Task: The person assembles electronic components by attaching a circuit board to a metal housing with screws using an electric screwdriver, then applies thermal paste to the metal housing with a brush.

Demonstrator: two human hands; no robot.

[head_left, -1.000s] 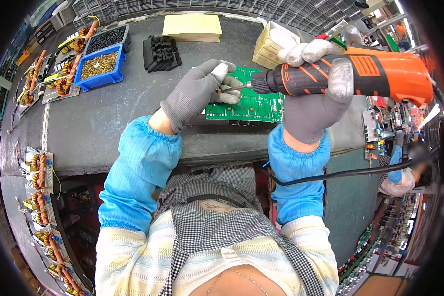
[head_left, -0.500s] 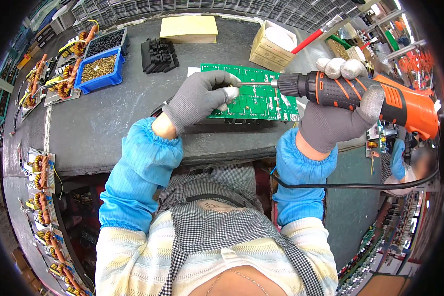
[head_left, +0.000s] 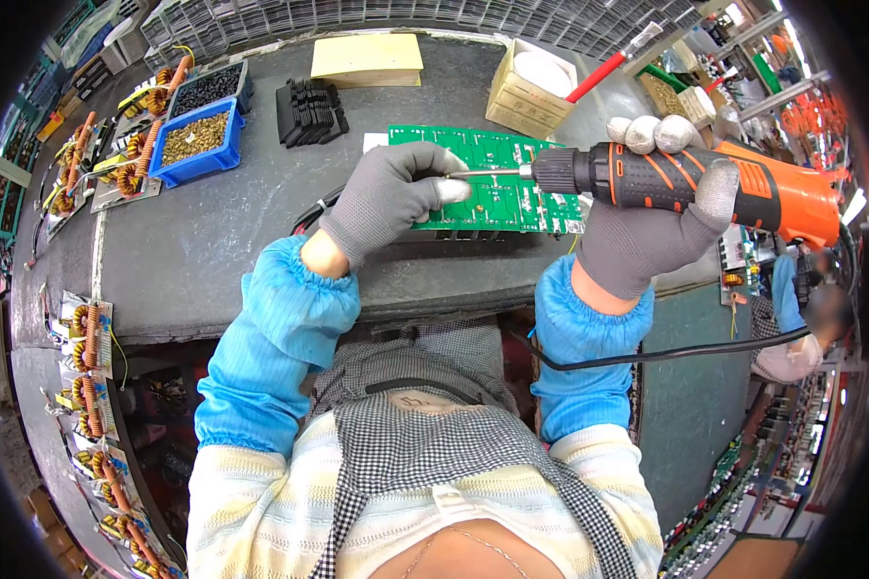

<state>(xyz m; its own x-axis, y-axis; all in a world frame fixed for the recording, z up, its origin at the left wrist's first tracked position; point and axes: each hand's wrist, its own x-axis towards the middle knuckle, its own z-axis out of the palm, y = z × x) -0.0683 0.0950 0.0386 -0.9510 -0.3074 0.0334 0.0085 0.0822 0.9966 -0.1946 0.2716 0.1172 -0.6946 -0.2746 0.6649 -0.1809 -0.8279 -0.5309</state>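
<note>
My right hand (head_left: 652, 217), in a grey glove with pale fingertips, grips an orange and black electric screwdriver (head_left: 686, 183) held almost level. Its thin metal bit (head_left: 497, 173) points left across a green circuit board (head_left: 497, 207). At the bit's tip, my left hand (head_left: 386, 198), gloved alike, has thumb and forefinger pinched together. Whatever small piece they hold there is hidden by the fingers. The board lies bare side up near the bench's front edge, with dark parts showing under its near edge.
A blue bin (head_left: 198, 145) of small brass-coloured pieces stands left, before a grey bin (head_left: 210, 87) of black pieces. Stacked black plates (head_left: 311, 111), a yellow pad (head_left: 367, 60) and a cardboard box (head_left: 531, 92) line the back. A black cable (head_left: 686, 353) hangs right; another person (head_left: 792, 328) sits beyond.
The screwdriver has shifted slightly left, and its bit now reaches farther in between my left thumb and forefinger. The circuit board stays nearly where it was.
</note>
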